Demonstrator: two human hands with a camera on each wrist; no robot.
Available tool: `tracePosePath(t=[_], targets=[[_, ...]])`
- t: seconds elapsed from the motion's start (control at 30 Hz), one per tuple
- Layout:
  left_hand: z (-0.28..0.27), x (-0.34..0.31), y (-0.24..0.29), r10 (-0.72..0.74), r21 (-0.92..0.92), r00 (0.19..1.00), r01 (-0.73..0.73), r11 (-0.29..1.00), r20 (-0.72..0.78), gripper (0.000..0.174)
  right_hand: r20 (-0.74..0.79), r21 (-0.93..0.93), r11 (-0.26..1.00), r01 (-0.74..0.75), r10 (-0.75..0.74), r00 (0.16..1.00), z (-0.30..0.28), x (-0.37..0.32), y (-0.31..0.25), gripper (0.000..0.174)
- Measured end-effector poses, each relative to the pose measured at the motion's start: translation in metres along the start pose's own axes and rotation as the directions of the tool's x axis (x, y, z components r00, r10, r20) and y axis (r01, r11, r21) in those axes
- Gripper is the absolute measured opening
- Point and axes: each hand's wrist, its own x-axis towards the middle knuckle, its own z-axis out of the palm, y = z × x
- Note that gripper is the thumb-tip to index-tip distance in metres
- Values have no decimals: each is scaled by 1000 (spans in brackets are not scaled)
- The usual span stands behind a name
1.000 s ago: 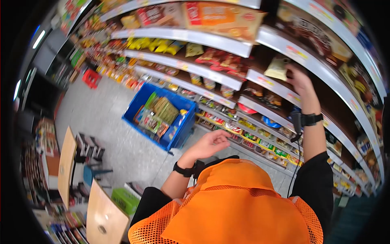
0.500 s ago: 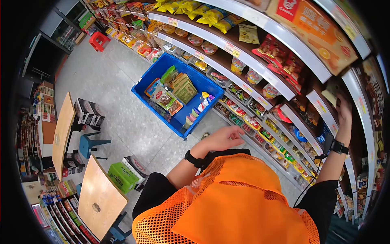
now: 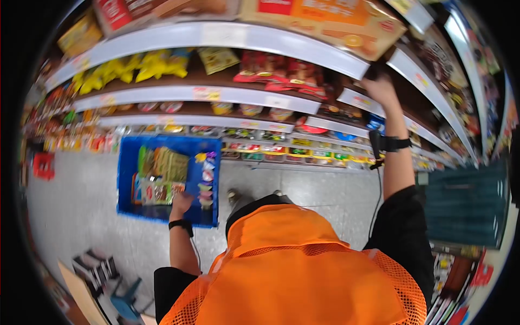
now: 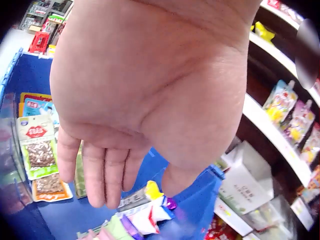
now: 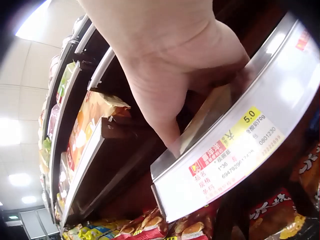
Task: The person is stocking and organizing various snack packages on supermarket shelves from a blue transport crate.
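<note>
My left hand (image 4: 150, 95) hovers over the blue crate (image 4: 12, 85), its fingers straight and apart from the packets. Inside lie a clear-fronted snack bag with red lips on it (image 4: 37, 150), green-brown packets (image 3: 170, 164) and a row of small colourful packs (image 4: 150, 215). High on the right, my right hand (image 3: 381, 91) reaches into a shelf bay. In the right wrist view a pale packet (image 5: 212, 112) sits behind the price strip (image 5: 230, 160), between the thumb and fingers of that hand, which grip it. Most of this packet is hidden by the hand and strip.
Red snack bags (image 3: 284, 73) and yellow bags (image 3: 141, 66) fill the shelf to the left. A large orange-and-cream biscuit pack (image 3: 325, 24) stands one shelf higher. Shelf edges (image 3: 260, 35) jut out around the right hand. A blue stool (image 3: 125, 295) stands behind at the left.
The view has swung round, and the crate now sits lower left. My left hand has moved from in front of the body to over the crate. My right hand stays at the shelf with the packet.
</note>
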Motion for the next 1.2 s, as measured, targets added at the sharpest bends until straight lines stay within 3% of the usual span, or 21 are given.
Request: tracePosePath(t=[0.03,0.1,0.17,0.2,0.23,0.27,0.3,0.33,0.37,0.4,0.43,0.47,0.5,0.57,0.6,0.73,0.8,0.87,1.0,1.1,1.2], targets=[[6,9,-11,-141,-3,990,141,990,-21,34,-12,-15,1000,-23,23,1000,-7,-4,6,80],[38,37,-54,-114,53,990,119,992,-78,35,19,122,992,44,-46,999,-4,-10,6,83],[43,30,-60,-76,124,979,101,987,-191,29,28,191,980,64,-71,997,6,-12,3,84],[48,40,-75,199,417,979,-162,894,-45,26,23,182,982,48,-53,998,7,-13,7,83],[43,38,-72,400,623,900,-414,664,171,25,-30,136,988,66,-62,998,11,-12,4,83],[45,37,-66,251,680,944,-329,656,215,24,57,278,959,-55,41,998,10,-15,2,87],[38,28,-37,85,735,965,-244,633,247,25,-11,185,983,-4,7,1000,19,-3,29,86],[46,29,-52,262,680,949,-308,665,174,28,-73,93,995,43,-36,997,35,9,51,85],[57,34,-64,180,442,983,-174,880,30,33,-15,111,994,-3,4,1000,29,-1,22,83],[64,37,-69,52,145,994,-38,989,-94,48,47,124,991,-48,43,998,11,-13,-13,80],[59,26,-55,35,150,994,-19,988,-103,56,37,122,990,-68,64,997,13,-15,-20,77],[39,10,-19,-84,171,996,85,982,-12,61,22,115,989,-90,88,996,15,-15,-20,74],[63,30,-50,-36,144,998,29,989,47,68,24,103,989,-106,104,994,17,-18,-27,73],[48,9,-8,-186,151,969,162,975,162,71,-4,80,990,-112,113,994,16,-26,-42,69],[40,-4,10,-197,147,966,174,974,166,71,23,145,983,-110,108,994,16,-29,-45,69],[41,-10,30,-143,205,949,87,975,282,75,-144,126,990,69,-51,988,21,-19,20,59],[62,2,20,-148,161,932,99,982,332,75,-282,208,976,58,3,959,19,-42,12,54],[96,17,-1,-141,201,955,89,975,260,69,-292,327,945,20,81,953,14,-64,11,55],[83,18,12,-221,228,919,150,962,327,52,-300,353,924,146,-36,953,9,-103,3,50],[82,22,6,-147,42,978,142,989,146,31,-278,105,977,188,-153,948,7,-123,-26,45],[69,17,-2,-132,96,986,122,988,102,17,-234,108,953,284,-254,939,12,-130,-37,44]])
